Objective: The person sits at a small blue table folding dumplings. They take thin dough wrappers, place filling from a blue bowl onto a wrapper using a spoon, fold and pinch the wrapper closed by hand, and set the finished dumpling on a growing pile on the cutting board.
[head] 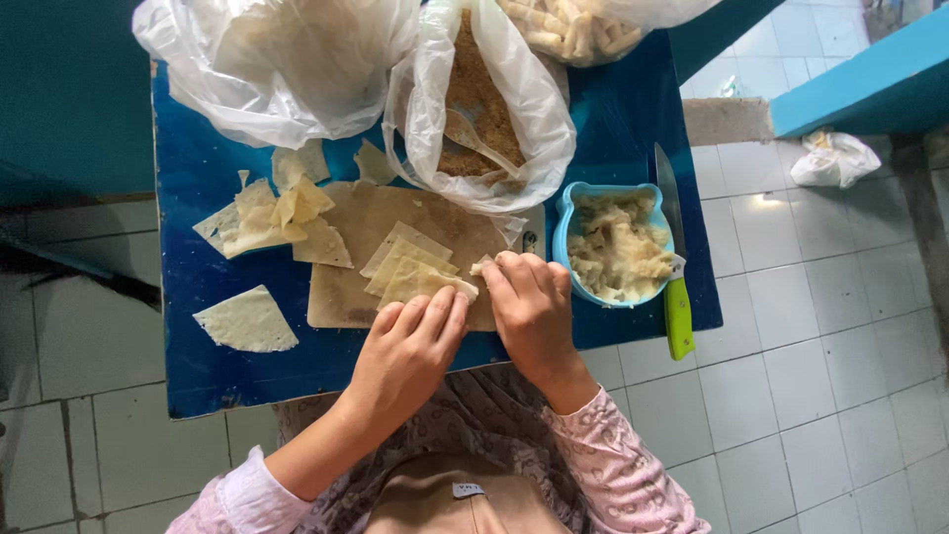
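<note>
On the wooden cutting board [346, 297] lies a small stack of pale triangular dough wrappers [410, 265]. My left hand [410, 346] presses its fingertips on the near edge of the top wrapper. My right hand [532, 302] pinches the wrapper's right corner, with a bit of pale filling [481, 265] at its fingertips. Both hands rest over the board's near right part, side by side and almost touching.
A blue table [198, 366] holds loose wrappers [259, 216], one triangular sheet [247, 319], a blue bowl of mashed filling [618, 249], a green-handled knife [676, 287], a bag of brown crumbs with a spoon [474, 109] and two more plastic bags. Tiled floor lies to the right.
</note>
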The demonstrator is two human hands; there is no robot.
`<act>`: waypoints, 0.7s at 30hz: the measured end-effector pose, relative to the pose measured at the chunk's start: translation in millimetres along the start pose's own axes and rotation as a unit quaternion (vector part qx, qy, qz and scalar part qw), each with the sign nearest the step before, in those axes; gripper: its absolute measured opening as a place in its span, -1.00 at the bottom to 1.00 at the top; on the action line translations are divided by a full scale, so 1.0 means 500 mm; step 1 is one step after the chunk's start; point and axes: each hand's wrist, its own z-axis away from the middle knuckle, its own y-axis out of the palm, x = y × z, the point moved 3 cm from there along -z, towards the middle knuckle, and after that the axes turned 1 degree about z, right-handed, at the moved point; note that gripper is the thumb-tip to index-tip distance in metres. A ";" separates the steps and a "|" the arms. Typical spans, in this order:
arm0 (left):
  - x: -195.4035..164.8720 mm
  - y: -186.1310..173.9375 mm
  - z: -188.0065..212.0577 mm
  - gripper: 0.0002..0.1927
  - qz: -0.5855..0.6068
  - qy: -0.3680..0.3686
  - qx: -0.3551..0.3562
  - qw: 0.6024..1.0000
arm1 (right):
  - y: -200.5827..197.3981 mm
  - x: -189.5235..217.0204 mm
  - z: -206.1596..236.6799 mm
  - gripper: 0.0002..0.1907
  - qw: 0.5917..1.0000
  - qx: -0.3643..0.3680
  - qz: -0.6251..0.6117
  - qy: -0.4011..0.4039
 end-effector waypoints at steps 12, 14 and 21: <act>0.002 -0.004 0.020 -0.45 0.028 -0.019 -0.038 0.999 | 0.021 0.004 -0.028 -0.38 0.994 0.081 0.050 0.045; 0.004 -0.007 0.021 -0.44 0.032 -0.026 -0.043 0.998 | 0.013 0.000 -0.033 -0.33 0.997 0.060 0.024 0.049; 0.001 -0.010 0.023 -0.45 0.050 -0.042 -0.051 0.997 | 0.002 -0.007 -0.039 -0.69 0.998 0.016 0.021 0.058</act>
